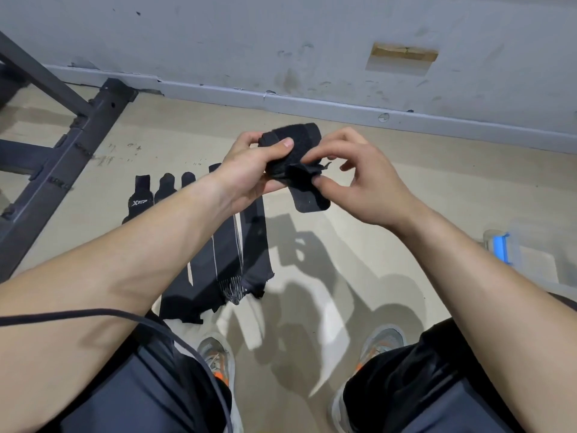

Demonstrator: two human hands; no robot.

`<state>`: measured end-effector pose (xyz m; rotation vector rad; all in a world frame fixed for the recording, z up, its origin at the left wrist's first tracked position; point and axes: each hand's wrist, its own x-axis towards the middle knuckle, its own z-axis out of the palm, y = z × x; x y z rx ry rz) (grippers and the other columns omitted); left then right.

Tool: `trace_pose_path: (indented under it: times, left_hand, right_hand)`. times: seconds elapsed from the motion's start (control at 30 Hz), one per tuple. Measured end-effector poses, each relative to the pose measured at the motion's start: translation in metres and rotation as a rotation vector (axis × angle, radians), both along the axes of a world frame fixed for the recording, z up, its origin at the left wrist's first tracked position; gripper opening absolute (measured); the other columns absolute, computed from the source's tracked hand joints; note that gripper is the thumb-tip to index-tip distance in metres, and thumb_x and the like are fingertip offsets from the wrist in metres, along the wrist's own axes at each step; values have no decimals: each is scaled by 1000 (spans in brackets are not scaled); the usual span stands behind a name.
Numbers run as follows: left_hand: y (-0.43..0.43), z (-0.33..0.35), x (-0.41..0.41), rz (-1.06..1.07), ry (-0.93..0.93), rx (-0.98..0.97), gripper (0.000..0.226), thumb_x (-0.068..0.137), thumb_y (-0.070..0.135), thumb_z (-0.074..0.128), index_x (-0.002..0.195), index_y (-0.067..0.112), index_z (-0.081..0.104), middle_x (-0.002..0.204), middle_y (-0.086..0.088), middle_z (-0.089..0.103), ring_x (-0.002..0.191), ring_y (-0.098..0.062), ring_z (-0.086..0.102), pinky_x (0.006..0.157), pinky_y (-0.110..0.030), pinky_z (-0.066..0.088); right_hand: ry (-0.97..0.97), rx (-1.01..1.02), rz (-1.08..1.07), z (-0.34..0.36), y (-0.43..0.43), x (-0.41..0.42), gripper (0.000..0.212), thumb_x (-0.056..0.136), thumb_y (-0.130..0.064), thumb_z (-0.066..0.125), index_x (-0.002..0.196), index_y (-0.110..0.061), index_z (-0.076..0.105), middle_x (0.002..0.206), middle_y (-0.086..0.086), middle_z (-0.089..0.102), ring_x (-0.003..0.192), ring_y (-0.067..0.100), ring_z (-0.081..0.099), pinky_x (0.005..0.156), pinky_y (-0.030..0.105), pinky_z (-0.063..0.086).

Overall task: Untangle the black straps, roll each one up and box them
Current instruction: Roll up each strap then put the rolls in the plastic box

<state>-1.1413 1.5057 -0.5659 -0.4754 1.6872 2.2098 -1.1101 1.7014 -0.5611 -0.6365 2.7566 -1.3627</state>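
Between both hands (249, 170) (362, 182), fingers pinch the black strap (299, 160).

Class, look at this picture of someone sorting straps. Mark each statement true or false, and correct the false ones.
1. The left hand and right hand both hold one strap. True.
2. Several other straps lie on the floor. True.
3. The held strap touches the floor. False: it is held up in the air, clear of the floor.
4. The box sits at the picture's left edge. False: it is at the right edge.
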Motion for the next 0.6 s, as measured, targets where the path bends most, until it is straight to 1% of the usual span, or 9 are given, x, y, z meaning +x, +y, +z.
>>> trace_pose_path:
  times: [0.1,0.2,0.23,0.27,0.33,0.4,0.47,0.53,0.6]
  left_hand:
    - [5,-4,4,-100,13,-92,37,90,12,75,110,27,48,105,-4,71,82,-22,73,92,-52,59]
    - [15,-5,13,-220,19,-116,37,90,4,71,114,22,49,86,6,62,57,-10,63,93,-50,57]
    - [18,-5,15,-254,24,-107,37,92,1,67,118,21,50,85,6,60,53,-9,61,94,-49,56]
    - [19,-5,17,-286,33,-99,38,94,0,63,123,22,53,90,5,61,57,-10,63,96,-49,55]
    - [21,-4,18,-344,42,-75,40,98,3,59,130,28,60,106,0,68,81,-18,72,101,-52,54]
    - [25,-2,20,-358,45,-51,36,102,10,55,129,32,63,109,2,73,102,-25,73,101,-52,54]
    - [29,2,23,-341,51,-56,29,105,18,52,128,32,65,103,7,75,105,-25,72,100,-52,55]
    - [32,4,24,-337,60,-77,26,107,34,49,127,32,66,101,11,76,106,-23,73,100,-51,55]
    - [30,6,25,-341,66,-101,33,104,50,48,124,31,67,101,13,76,107,-19,72,96,-46,57]
  right_hand:
    - [145,66,-63,1,4,-6,11,88,-19,72,96,-26,76,99,-6,60,98,15,54,83,12,33]
    - [161,46,-117,-1,10,-9,9,87,-18,72,93,-24,77,91,-16,54,94,12,52,78,9,33]
    - [155,38,-133,-2,11,-10,10,87,-18,73,93,-24,76,90,-19,52,93,11,52,78,8,32]
    - [149,29,-148,-3,11,-10,10,87,-18,72,94,-24,76,90,-20,51,93,11,52,77,7,32]
    - [136,17,-184,-6,12,-12,8,87,-18,71,93,-23,74,91,-18,49,92,12,53,77,6,32]
    - [116,5,-227,-8,13,-14,5,88,-20,71,89,-24,69,93,-13,50,92,12,53,75,7,32]
    - [93,-19,-255,-9,14,-16,5,88,-21,71,87,-24,67,93,-11,51,91,12,54,74,10,33]
    - [66,-37,-267,-10,14,-16,4,87,-22,72,86,-22,68,91,-14,50,90,11,54,73,14,35]
    - [32,-58,-278,-10,13,-16,4,86,-21,75,86,-22,70,89,-15,51,87,7,54,72,16,37]
